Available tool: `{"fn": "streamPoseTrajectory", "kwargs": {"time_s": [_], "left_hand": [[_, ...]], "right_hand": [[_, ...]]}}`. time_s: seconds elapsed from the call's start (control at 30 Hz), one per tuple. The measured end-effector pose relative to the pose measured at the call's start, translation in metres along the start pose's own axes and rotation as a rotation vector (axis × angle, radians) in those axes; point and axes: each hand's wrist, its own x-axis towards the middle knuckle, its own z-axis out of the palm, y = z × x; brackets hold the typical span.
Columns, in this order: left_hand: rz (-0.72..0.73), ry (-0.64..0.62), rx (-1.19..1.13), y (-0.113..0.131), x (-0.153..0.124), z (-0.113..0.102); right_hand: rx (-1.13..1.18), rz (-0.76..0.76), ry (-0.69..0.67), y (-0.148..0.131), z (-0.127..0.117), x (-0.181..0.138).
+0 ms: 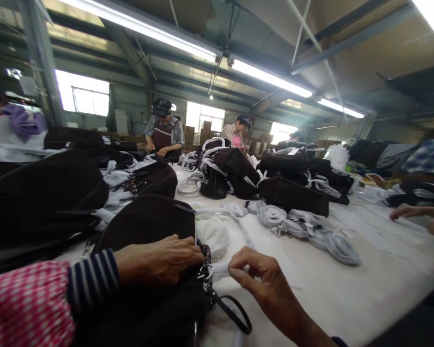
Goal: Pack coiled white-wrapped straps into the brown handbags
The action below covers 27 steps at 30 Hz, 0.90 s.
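Observation:
A black bag lies in front of me, with metal rings and a braided handle at its right end. My left hand is closed over the bag's top by the handle; its fingertips are partly hidden. My right hand, just right of the rings, pinches a white wrapping strip between thumb and forefinger. The strip runs to the ring end of the bag. A thin black strap loop hangs below the rings onto the white table.
More black bags crowd the left, and piled bags with white-wrapped handles stand farther back. Coiled wrapped straps lie right of centre. Two co-workers are across the table. Another person's hands show at the right edge.

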Motion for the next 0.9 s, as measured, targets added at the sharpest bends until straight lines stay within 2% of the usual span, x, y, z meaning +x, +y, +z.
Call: {"fn": "streamPoseTrajectory", "kwargs": {"time_s": [0.13,0.3,0.4,0.47,0.53,0.6,0.67,0.77,0.83,0.9], "left_hand": [[-0.01,0.053,0.04,0.001,0.004,0.016],[-0.031,0.094,0.001,0.0,0.002,0.014],[-0.073,0.217,-0.043,-0.003,0.001,0.01],[-0.143,0.342,-0.082,-0.005,0.0,0.006],[-0.216,0.468,-0.157,-0.005,-0.003,-0.003],[-0.272,0.584,-0.265,-0.002,-0.006,-0.015],[-0.305,0.72,-0.364,0.004,-0.011,-0.031],[-0.312,1.032,-0.465,0.017,-0.023,-0.061],[-0.297,1.251,-0.474,0.026,-0.034,-0.082],[-0.294,1.375,-0.392,0.034,-0.047,-0.1]], "right_hand": [[-0.137,0.008,-0.008,0.019,-0.011,-0.009],[-0.564,0.128,-0.089,0.039,-0.009,-0.017],[-0.647,0.148,-0.055,0.045,-0.007,-0.007],[-0.584,0.093,0.058,0.043,-0.007,0.005],[-0.478,-0.025,0.2,0.034,-0.007,0.021],[-0.377,-0.187,0.302,0.017,-0.004,0.039],[-0.297,-0.348,0.337,-0.007,0.005,0.057],[-0.241,-0.565,0.217,-0.047,0.028,0.073],[-0.287,-0.735,-0.016,-0.067,0.046,0.074],[-0.398,-0.903,-0.278,-0.077,0.063,0.069]]}}
